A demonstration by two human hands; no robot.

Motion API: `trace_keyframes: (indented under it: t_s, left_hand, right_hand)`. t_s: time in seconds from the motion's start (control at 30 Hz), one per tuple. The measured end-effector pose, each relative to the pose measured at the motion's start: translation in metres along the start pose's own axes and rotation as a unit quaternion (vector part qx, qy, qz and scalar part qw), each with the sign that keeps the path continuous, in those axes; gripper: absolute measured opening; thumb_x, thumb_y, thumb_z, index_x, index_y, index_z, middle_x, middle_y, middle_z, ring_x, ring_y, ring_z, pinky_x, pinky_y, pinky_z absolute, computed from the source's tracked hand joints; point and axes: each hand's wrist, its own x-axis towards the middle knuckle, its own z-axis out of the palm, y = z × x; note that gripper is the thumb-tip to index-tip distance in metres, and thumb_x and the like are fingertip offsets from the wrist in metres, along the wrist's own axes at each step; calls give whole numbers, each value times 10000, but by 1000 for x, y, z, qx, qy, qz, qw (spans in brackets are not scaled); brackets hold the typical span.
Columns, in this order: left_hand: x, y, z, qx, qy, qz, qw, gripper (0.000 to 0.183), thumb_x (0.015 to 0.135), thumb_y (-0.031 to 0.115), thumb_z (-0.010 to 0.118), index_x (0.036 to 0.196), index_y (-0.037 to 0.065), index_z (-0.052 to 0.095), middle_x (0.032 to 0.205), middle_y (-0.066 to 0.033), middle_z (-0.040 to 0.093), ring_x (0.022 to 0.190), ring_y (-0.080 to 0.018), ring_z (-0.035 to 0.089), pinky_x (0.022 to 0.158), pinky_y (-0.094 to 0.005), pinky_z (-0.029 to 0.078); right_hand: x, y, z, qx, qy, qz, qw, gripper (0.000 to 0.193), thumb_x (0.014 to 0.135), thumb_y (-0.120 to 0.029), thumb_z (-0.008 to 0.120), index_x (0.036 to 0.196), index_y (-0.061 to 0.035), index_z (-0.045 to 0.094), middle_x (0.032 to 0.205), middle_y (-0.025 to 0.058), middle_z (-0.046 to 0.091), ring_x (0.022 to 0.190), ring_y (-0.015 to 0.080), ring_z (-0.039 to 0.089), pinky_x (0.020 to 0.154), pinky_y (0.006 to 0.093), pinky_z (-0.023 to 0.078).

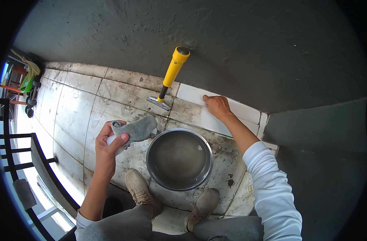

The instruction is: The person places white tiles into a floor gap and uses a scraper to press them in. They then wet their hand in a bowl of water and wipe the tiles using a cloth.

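In left hand [107,142], holding grey cloth [138,128] near the metal bowl [149,162] of cloudy water [178,158]. With right hand [217,106], narrowly bunched, touching white tile [190,93] along the wall [131,36]; cannot tell whether pinching anything.

Two hands show: one left hand [106,146] and one right hand [217,106], with two sleeves [272,188]. There is one cloth [139,128], one scraper [170,80] and one bowl [150,160], holding one pool of water [179,160]. Shoes [138,186] number two, as do trouser legs [119,227]. Two walls [231,48] can be counted. One green object [27,83] shows at the far left, too small to name. Floor tiles [71,104] are many, some partly hidden, so no exact count; several dark round things [29,111] near the left edge overlap too much to number.
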Motion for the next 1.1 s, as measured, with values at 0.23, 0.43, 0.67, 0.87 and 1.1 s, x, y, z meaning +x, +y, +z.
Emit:
trace_keyframes:
  t_s: [0.23, 0.43, 0.67, 0.87, 1.1]
  left_hand:
    - [2, -14, -19, -2, 16, -10, 1000, 391, 765, 282, 706, 1057, 62, 567, 807, 16, 588, 680, -57, 517, 591, -207, 402]
    - [20, -23, -40, 2, 37, -8, 999, 361, 784, 256, 684, 1062, 59, 566, 824, 12, 590, 689, -60, 510, 605, -207, 401]
    - [43, -34, -40, -76, 9, 17, 997, 317, 794, 202, 684, 1053, 56, 577, 846, -3, 610, 699, -65, 527, 617, -211, 413]
    - [57, -38, -48, -97, 15, 25, 995, 311, 805, 188, 673, 1062, 43, 574, 859, -8, 613, 688, -61, 518, 606, -212, 410]
    - [72, -47, -41, -80, -47, 19, 995, 347, 818, 252, 660, 1085, 50, 567, 903, 3, 612, 744, -51, 515, 632, -201, 388]
  right_hand:
    - [-15, -48, -62, 128, 21, 93, 987, 73, 843, -103, 527, 900, -71, 558, 899, 139, 634, 848, 308, 621, 747, 424, 504]
    - [-96, -130, -41, 147, -65, -274, 948, 118, 803, -97, 529, 916, -63, 528, 897, 109, 552, 896, 287, 583, 724, 370, 527]
    - [-121, -146, 5, -12, -140, -290, 946, 218, 780, -66, 529, 998, -69, 531, 982, 112, 559, 985, 290, 576, 742, 354, 543]
    - [-115, -180, -20, 98, -78, -118, 985, 307, 707, 1, 576, 1006, -50, 530, 961, 117, 540, 986, 290, 558, 736, 374, 552]
    - [-135, -167, -4, 57, -55, -121, 989, 357, 709, -4, 597, 1058, -39, 532, 1056, 108, 521, 1046, 266, 549, 722, 352, 568]
